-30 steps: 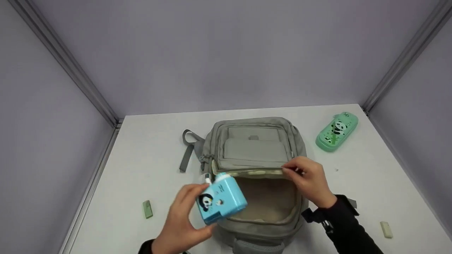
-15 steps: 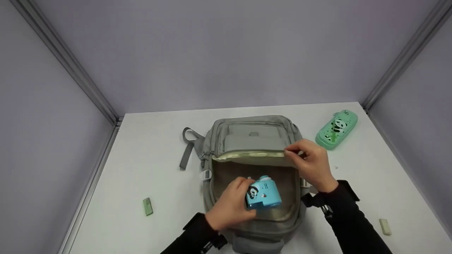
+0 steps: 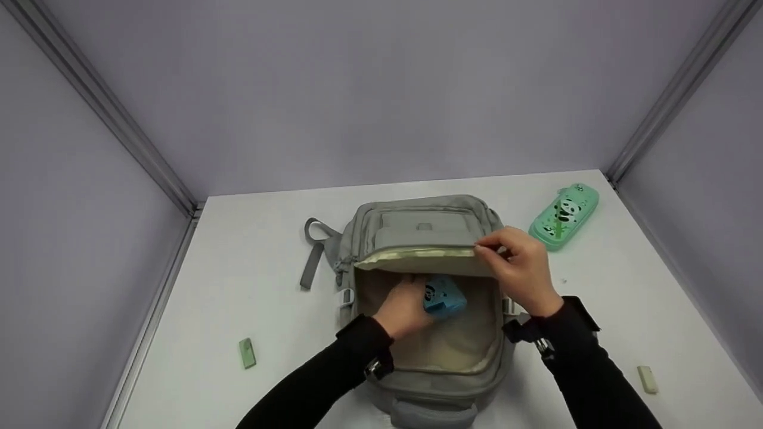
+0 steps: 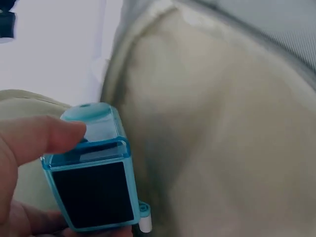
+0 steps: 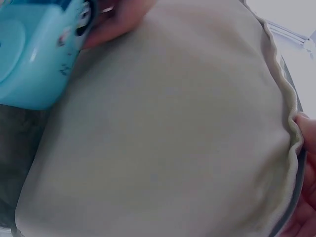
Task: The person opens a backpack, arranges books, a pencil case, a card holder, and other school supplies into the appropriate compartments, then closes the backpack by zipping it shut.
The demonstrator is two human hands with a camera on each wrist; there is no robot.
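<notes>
Blue panda pencil sharpener sits inside the open grey backpack, gripped by the left hand against the beige lining. Right hand pinches the backpack's raised flap edge, holding it up, mid-table.

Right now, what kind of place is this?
Probably a walled recording booth, not a home: plain grey panels with metal corner rails enclose a white table holding just a backpack and pencil case.
</notes>
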